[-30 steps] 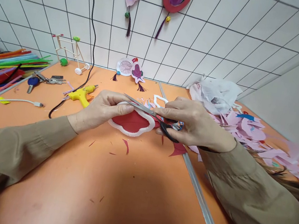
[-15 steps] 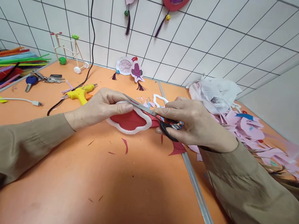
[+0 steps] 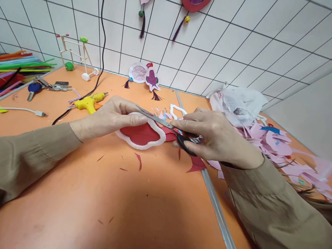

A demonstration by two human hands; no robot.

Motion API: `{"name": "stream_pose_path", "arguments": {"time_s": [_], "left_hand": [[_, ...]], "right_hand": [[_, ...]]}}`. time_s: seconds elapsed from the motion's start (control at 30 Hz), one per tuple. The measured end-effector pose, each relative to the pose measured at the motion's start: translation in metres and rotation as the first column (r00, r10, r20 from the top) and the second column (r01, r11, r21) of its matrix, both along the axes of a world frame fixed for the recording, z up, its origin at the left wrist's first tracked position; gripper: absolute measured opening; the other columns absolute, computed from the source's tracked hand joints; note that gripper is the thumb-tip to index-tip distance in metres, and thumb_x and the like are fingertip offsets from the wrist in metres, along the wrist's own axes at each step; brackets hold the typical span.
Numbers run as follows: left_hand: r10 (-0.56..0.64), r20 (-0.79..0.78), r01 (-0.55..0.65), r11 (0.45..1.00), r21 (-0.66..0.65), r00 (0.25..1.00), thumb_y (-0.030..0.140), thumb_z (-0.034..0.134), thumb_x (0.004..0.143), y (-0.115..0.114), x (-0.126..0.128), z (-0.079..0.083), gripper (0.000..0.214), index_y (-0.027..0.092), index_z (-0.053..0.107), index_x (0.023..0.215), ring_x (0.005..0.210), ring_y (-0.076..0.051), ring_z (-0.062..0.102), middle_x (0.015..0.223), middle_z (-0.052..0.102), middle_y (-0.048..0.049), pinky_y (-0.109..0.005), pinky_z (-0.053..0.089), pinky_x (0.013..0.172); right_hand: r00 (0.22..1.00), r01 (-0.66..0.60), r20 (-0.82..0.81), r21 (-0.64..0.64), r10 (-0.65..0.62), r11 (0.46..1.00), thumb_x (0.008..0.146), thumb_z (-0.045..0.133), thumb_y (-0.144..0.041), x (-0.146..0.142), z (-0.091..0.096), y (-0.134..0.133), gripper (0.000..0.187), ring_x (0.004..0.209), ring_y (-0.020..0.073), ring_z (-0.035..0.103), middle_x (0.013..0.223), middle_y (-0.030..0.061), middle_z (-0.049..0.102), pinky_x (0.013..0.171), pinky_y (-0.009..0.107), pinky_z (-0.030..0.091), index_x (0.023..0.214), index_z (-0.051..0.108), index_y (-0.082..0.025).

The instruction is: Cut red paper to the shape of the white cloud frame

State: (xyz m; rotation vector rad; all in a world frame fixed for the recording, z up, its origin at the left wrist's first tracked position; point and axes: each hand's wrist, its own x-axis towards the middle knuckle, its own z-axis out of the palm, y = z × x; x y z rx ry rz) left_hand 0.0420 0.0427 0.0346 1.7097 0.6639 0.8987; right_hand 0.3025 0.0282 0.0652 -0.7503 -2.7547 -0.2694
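My left hand [image 3: 116, 116] pinches a red paper piece [image 3: 142, 133] with a wavy white border [image 3: 149, 145], its thumb on top at the upper left edge. In my right hand [image 3: 215, 135] are scissors [image 3: 186, 144] with black handles, fingers and thumb wrapped around them. Their metal blades lie across the far edge of the paper piece, the tips close to my left thumb. A red paper strip [image 3: 170, 136] sticks out from the right side of the piece under the scissors. Below, red paper scraps [image 3: 138, 161] are scattered on the orange table [image 3: 100, 211].
A yellow glue gun [image 3: 90, 102], keys [image 3: 53, 85] and a white cable [image 3: 18, 110] lie left. Pink paper scraps [image 3: 277, 143] and a white plastic bag [image 3: 239, 105] are at right. A stick frame [image 3: 76, 52] and small tasselled ornaments [image 3: 145, 76] stand near the tiled wall.
The red and white paper piece has shifted slightly left with my left hand. The scissors have barely moved.
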Motion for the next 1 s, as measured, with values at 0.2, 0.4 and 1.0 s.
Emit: {"name": "stream_pose_path", "arguments": {"time_s": [0.2,0.4,1.0], "left_hand": [[0.016,-0.012,-0.016,0.998,-0.056,1.0,0.043,0.072,0.077,0.0,0.0,0.002,0.032,0.012,0.078,0.083,0.075,-0.023,0.069,0.083,0.076,-0.0109,-0.028,0.054,0.063],[0.087,0.073,-0.079,0.992,-0.096,0.994,0.043,0.073,0.076,0.007,-0.003,-0.005,0.031,0.013,0.075,0.074,0.058,-0.014,0.061,0.066,0.07,-0.0047,-0.022,0.047,0.051],[0.062,0.231,-0.001,0.967,-0.253,0.971,0.039,0.077,0.074,0.008,0.001,-0.006,0.027,0.013,0.074,0.07,0.054,-0.013,0.06,0.063,0.07,-0.005,-0.021,0.047,0.05]], "right_hand": [[0.999,0.023,-0.037,-0.009,-0.024,1.0,0.084,0.052,-0.023,0.002,-0.001,0.002,0.028,0.06,0.0192,0.053,0.067,0.0049,0.063,0.059,0.032,0.037,0.106,0.069,-0.022],[0.948,0.069,-0.279,-0.284,-0.151,0.957,0.082,0.058,-0.026,0.0,-0.003,0.002,0.027,0.067,0.0175,0.061,0.084,0.0058,0.072,0.062,0.03,0.045,0.105,0.07,-0.02],[0.853,-0.14,-0.443,-0.704,-0.277,0.697,0.077,0.068,-0.044,-0.009,-0.012,0.007,0.039,0.068,0.0139,0.052,0.072,0.0015,0.058,0.063,0.028,0.044,0.104,0.066,-0.015]]}}
